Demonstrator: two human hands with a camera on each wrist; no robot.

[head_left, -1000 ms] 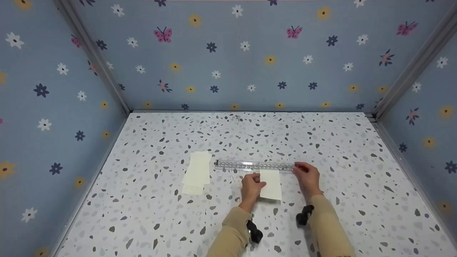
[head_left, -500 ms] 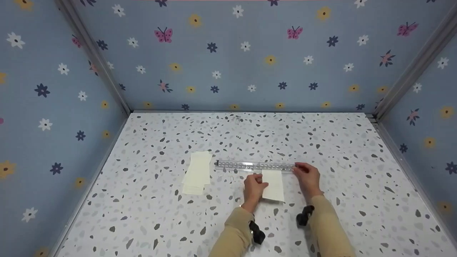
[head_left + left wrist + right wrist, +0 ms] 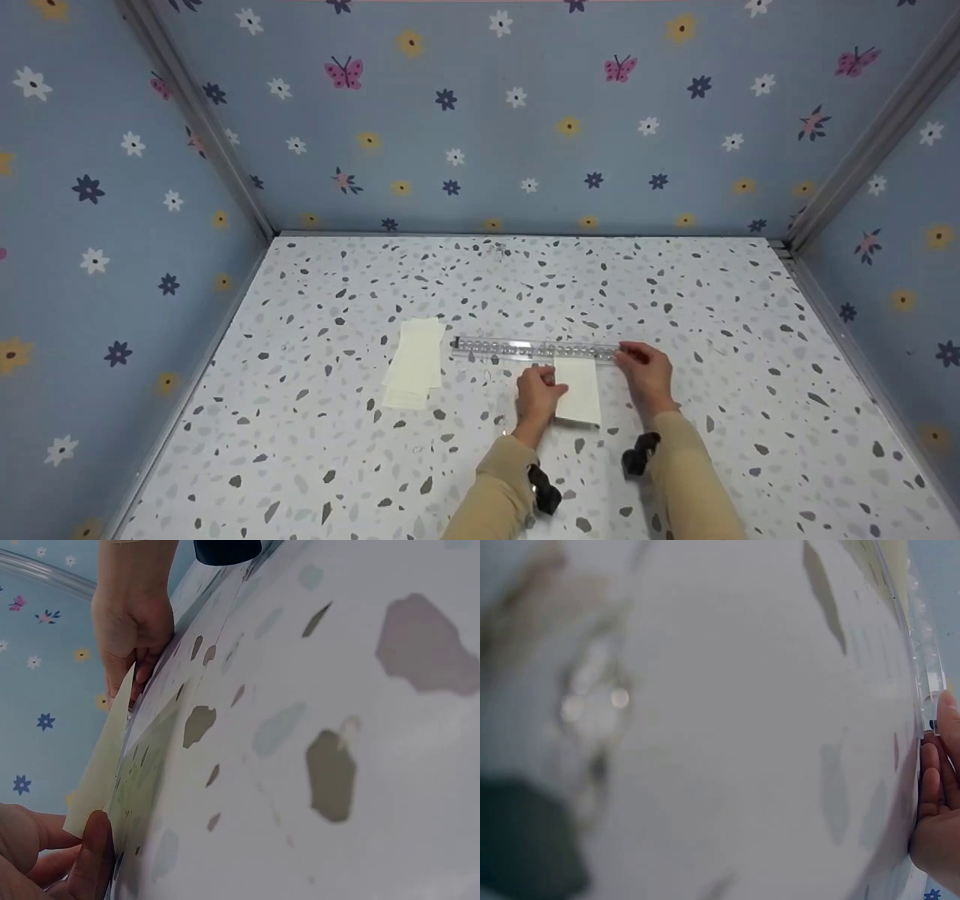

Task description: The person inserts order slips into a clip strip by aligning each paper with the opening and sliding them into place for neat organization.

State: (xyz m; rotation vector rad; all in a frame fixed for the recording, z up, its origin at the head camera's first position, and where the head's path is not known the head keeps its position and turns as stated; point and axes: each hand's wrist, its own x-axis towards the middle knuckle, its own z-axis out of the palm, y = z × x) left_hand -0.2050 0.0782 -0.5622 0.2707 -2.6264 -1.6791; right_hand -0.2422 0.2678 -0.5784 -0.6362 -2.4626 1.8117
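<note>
A clear plastic strip [image 3: 502,348] with a row of round shapes along it lies crosswise on the table in the head view. My left hand [image 3: 537,397] pinches the left edge of a pale cream sheet of paper [image 3: 578,391], whose far edge meets the strip. In the left wrist view the paper [image 3: 105,757] stands tilted off the table, its corner between thumb and fingers. My right hand [image 3: 648,376] holds the strip's right end between thumb and fingers. The right wrist view shows that end of the strip [image 3: 924,637] at the fingertips.
Left of the strip lies a loosely fanned pile of the same cream paper [image 3: 416,364]. The speckled white tabletop [image 3: 337,465] is bounded by flowered blue panels [image 3: 480,150] at the back and both sides.
My left hand and the cream paper have shifted slightly to the right along the strip, and a little nearer to me. The right hand and the strip stay in place.
</note>
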